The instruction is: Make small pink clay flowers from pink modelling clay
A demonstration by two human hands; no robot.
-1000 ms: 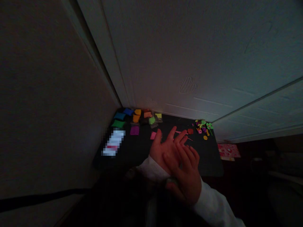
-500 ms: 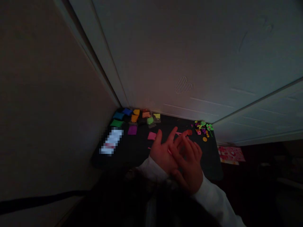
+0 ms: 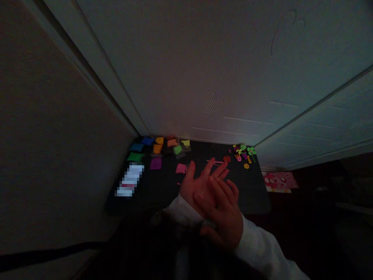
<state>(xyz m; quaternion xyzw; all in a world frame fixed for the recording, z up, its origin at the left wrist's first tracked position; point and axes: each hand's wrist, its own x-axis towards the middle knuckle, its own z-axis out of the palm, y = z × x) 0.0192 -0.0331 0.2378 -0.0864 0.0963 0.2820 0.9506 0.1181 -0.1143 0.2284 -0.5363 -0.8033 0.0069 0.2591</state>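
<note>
Palm up above the dark table, my left hand [image 3: 198,190] has its fingers spread. My right hand [image 3: 224,214] lies over that palm, fingers stretched out and touching it. A small bit of pink clay [image 3: 201,196] shows on the left palm beside my right index finger; most of it is hard to make out in the dim light. Just past the left thumb is a pink clay packet [image 3: 180,168]. Thin pink strips [image 3: 218,162] and a red clay piece [image 3: 226,159] lie beyond my left fingertips.
On the dark table [image 3: 163,188], several coloured clay packets [image 3: 156,163] sit at the back left. A blurred-out lit screen [image 3: 130,179] lies at the left. Small clay flowers and shapes [image 3: 243,152] cluster at the back right. A wall panel [image 3: 175,77] rises behind.
My right fingers have slid across the left palm toward its heel. The whole view has shifted slightly, so the table things appear further left.
</note>
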